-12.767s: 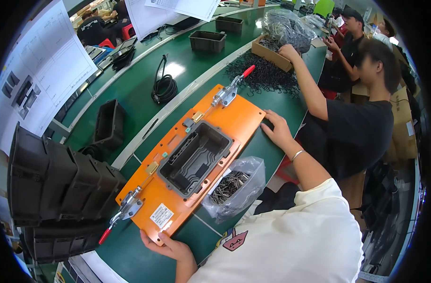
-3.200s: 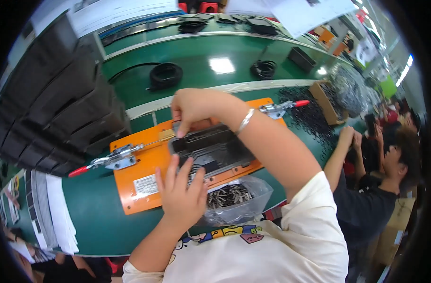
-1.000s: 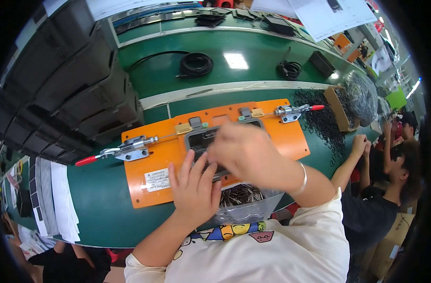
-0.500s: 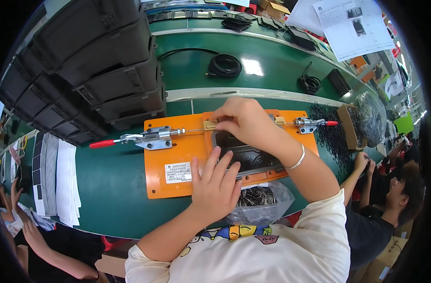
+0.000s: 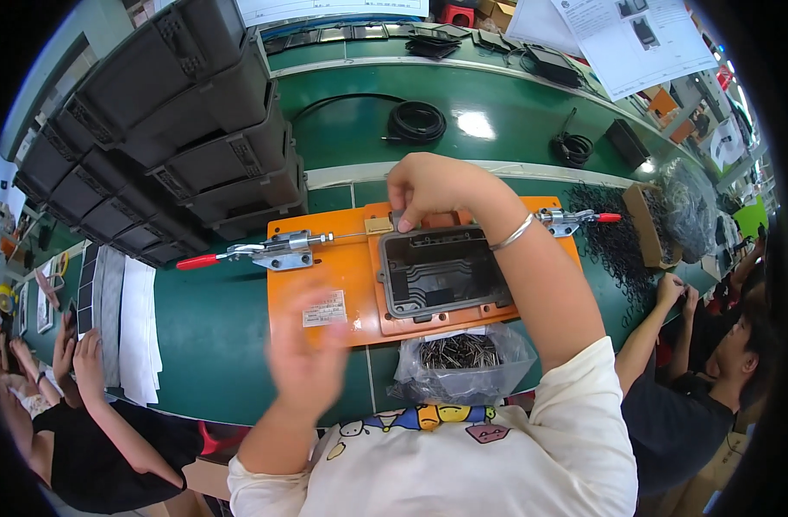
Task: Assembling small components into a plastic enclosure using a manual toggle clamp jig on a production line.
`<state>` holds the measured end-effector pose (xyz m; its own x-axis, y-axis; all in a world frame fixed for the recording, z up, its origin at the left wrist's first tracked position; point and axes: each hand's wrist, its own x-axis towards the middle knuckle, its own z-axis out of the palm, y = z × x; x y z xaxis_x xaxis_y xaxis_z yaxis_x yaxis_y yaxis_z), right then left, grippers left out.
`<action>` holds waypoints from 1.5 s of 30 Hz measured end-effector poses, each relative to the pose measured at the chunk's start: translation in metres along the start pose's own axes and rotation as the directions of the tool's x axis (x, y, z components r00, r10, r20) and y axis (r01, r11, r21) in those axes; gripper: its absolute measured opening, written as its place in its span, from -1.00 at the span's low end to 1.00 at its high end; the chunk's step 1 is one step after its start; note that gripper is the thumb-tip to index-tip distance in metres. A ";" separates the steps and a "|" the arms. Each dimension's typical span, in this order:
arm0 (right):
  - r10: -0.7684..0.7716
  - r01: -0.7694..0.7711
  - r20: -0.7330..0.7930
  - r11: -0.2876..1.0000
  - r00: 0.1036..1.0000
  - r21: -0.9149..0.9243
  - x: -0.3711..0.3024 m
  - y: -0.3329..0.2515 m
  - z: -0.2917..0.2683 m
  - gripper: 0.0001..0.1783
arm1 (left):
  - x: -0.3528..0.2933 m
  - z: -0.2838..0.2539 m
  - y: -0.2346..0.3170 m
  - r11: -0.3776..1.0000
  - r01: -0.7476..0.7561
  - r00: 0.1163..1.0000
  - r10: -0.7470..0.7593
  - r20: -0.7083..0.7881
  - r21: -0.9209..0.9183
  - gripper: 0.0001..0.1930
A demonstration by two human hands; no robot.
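Note:
An orange fixture plate (image 5: 353, 258) bears a dark grey, open-topped rectangular housing (image 5: 424, 280), its inside facing up. My right hand (image 5: 433, 188) is above the housing's far left corner, thumb and fingers pinched together beside a small brass-coloured block (image 5: 378, 226). Something small and dark shows at those fingertips, too hidden to name. My left hand (image 5: 303, 358) is smeared by motion over the plate's near left part, close to a white label (image 5: 325, 310) and apart from the housing. A toggle clamp with a red handle (image 5: 282, 250) is mounted left, and another (image 5: 559, 221) right.
Just nearer than the plate lies a clear plastic bag (image 5: 407, 383) of metal pins or screws (image 5: 463, 351). Black cases (image 5: 230, 155) are stacked at the left, beside paper sheets (image 5: 137, 327). Small black parts (image 5: 614, 258) spread at the right. Co-workers sit on both sides.
My left hand has moved off the housing, left and toward me. My right hand has shifted slightly left and away from me, uncovering the housing's inside.

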<state>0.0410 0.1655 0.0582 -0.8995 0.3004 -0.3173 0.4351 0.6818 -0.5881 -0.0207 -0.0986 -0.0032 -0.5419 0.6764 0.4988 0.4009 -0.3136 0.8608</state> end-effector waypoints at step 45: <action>0.153 -0.136 -0.123 0.981 0.981 0.135 0.009 -0.002 0.018 -0.79 | 0.115 0.018 -0.034 0.595 -0.248 0.967 0.104 0.233 0.765 -0.65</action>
<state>0.0334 0.1551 0.0432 -0.8205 0.4806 -0.3094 0.5546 0.5384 -0.6345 -0.0832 0.0019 0.0236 -0.3103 0.7768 0.5480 0.9377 0.1554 0.3106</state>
